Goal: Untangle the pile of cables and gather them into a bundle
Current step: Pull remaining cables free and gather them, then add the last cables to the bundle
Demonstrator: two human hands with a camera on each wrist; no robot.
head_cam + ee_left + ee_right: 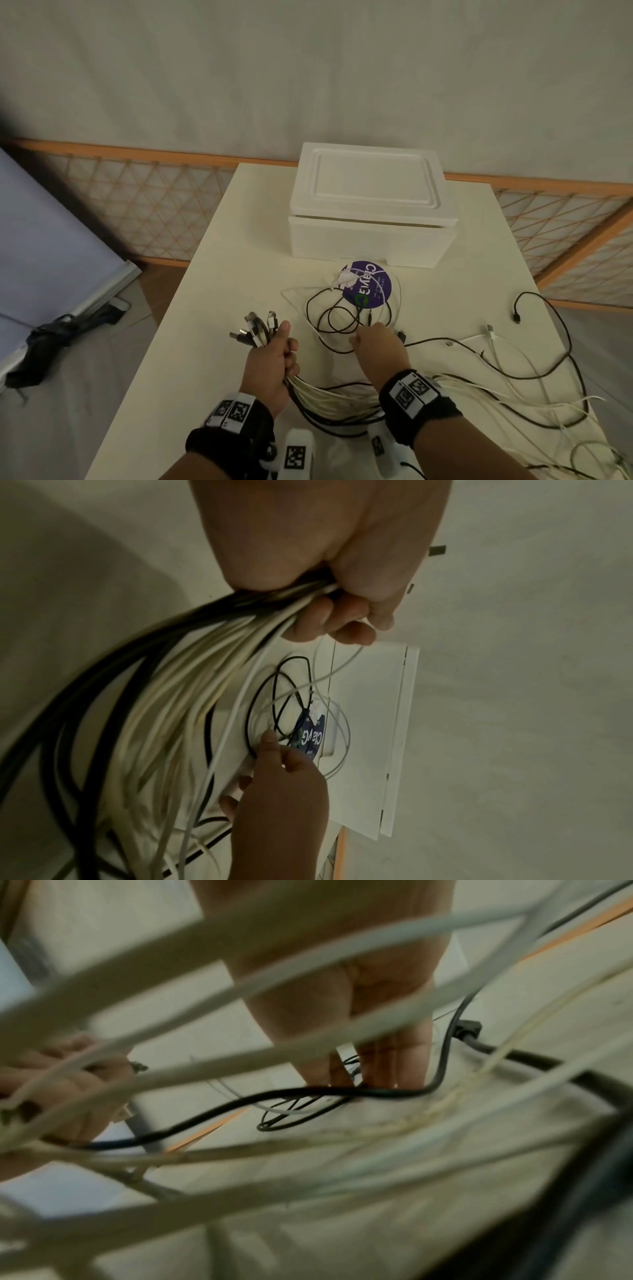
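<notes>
My left hand [274,359] grips a thick bundle of white and black cables [329,397] just below their plugs [255,330], which fan out above the fist. In the left wrist view the fist [342,610] is closed around the strands [171,683]. My right hand [375,346] reaches down onto a small tangle of thin black cable loops [337,332] in front of a purple disc [375,277]. In the right wrist view its thumb and fingers [377,1056] point down with thin black strands [274,1125] between them.
A white foam box [370,205] with its lid on stands at the back of the white table [222,274]. Loose cables trail over the right side, among them a black plug [516,317] and a white plug [490,330]. The floor lies past the table's left edge.
</notes>
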